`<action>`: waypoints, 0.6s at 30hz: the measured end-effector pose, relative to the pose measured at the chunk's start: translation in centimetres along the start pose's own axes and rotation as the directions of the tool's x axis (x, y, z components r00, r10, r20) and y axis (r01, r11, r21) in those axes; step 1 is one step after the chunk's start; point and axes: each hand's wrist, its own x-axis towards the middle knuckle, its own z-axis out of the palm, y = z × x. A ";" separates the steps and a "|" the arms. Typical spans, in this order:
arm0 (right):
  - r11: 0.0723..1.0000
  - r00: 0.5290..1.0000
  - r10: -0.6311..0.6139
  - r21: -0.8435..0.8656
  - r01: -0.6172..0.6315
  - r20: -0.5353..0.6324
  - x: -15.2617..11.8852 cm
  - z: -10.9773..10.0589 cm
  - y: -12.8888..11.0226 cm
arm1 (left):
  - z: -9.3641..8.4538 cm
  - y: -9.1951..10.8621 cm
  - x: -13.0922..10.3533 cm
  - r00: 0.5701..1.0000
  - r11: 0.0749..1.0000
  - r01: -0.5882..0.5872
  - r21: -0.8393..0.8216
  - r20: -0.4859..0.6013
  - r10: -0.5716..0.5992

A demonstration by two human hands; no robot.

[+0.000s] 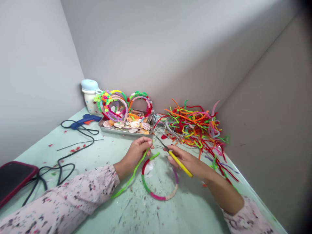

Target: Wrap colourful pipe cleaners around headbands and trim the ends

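Observation:
My left hand [137, 152] pinches the upper end of a bright green pipe cleaner [133, 177], whose long tail hangs down to the left. In my right hand [187, 161] is a tool with a yellow handle [180, 164] and thin dark metal tips pointing up and left, close to my left fingertips. Just below and between both hands is a ring wrapped in red, green, magenta, cream and purple [158, 196], with a green end at its top. Whether my right hand also holds the ring's top right part cannot be made out.
A metal tray [122, 131] holds shells and colourful wrapped rings. Behind it stands a white jar [90, 99]. Piled pipe cleaners [195, 123] lie at the right. A blue glue gun [84, 121], black cable [59, 162] and red-cased phone [17, 178] are left.

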 end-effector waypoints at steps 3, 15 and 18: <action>0.992 0.998 -0.049 -0.116 0.044 -0.042 0.2 0.4 -0.2 | 0.2 0.2 -0.2 1.000 1.000 0.005 0.007 0.013 -0.005; 0.970 0.994 0.030 0.238 -0.055 0.109 0.0 0.5 -0.5 | 0.6 0.6 -0.4 1.000 0.999 0.023 0.039 -0.001 -0.023; 0.965 0.995 0.012 0.260 -0.038 0.102 0.1 0.7 -0.1 | 0.5 0.4 -0.3 1.000 0.997 0.017 0.071 0.014 -0.018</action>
